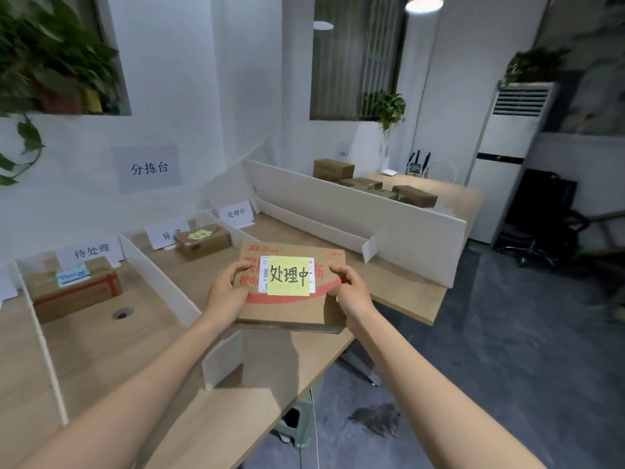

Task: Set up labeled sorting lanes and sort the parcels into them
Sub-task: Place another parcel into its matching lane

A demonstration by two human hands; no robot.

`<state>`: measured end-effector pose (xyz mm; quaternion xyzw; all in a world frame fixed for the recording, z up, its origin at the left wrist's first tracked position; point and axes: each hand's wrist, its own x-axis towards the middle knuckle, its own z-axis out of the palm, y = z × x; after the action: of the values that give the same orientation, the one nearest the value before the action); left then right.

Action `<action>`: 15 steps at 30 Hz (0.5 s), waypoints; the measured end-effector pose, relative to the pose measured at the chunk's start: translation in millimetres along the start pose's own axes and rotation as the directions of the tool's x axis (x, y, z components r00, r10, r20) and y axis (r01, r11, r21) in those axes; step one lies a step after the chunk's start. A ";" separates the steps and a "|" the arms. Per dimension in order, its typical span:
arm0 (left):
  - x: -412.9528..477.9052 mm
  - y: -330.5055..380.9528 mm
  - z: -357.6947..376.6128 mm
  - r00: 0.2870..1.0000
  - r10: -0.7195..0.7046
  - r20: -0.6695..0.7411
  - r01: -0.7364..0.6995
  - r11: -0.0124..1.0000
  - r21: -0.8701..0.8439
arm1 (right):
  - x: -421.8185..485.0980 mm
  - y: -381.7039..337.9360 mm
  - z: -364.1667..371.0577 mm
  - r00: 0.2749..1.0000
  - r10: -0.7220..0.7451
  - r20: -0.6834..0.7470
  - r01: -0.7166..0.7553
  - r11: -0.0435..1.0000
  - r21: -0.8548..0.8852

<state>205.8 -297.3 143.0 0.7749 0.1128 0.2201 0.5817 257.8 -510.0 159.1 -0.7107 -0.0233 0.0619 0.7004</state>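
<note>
I hold a flat cardboard parcel [287, 309] with red print and a yellow sticky note [289, 275] reading 处理中 above the desk's front edge. My left hand [228, 291] grips its left side and my right hand [348, 289] grips its right side. White dividers [159, 275] split the desk into lanes. Standing cards at the back read 待处理 [91, 253], 异常 [165, 235] and 处理中 [236, 213]. A taped box with a blue note [72, 286] sits in the left lane. A small box with a yellow note [203, 240] sits in the middle lane.
A long white partition [355, 204] bounds the right lane. Behind it, several brown boxes [365, 182] lie on a second desk. A wall sign [148, 168] reads 分拣台. A cable hole [121, 313] is in the left lane. Grey floor and a standing air conditioner [507, 157] lie to the right.
</note>
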 end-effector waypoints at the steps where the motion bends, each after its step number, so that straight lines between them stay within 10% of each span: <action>1: 13.8 -0.8 7.7 1.000 0.000 0.003 0.000 1.000 -0.009 | 13.8 -2.3 -2.4 1.000 -0.004 -0.007 0.004 1.000 -0.015; 15: 150.6 -31.0 95.0 0.998 -0.053 0.020 0.054 0.997 -0.056 | 160.7 -0.5 -26.2 0.998 0.047 -0.051 -0.051 0.996 -0.070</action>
<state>385.4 -304.1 123.7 0.7569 0.1216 0.2004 0.6100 420.3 -516.8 151.0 -0.7368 0.0094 0.0606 0.6733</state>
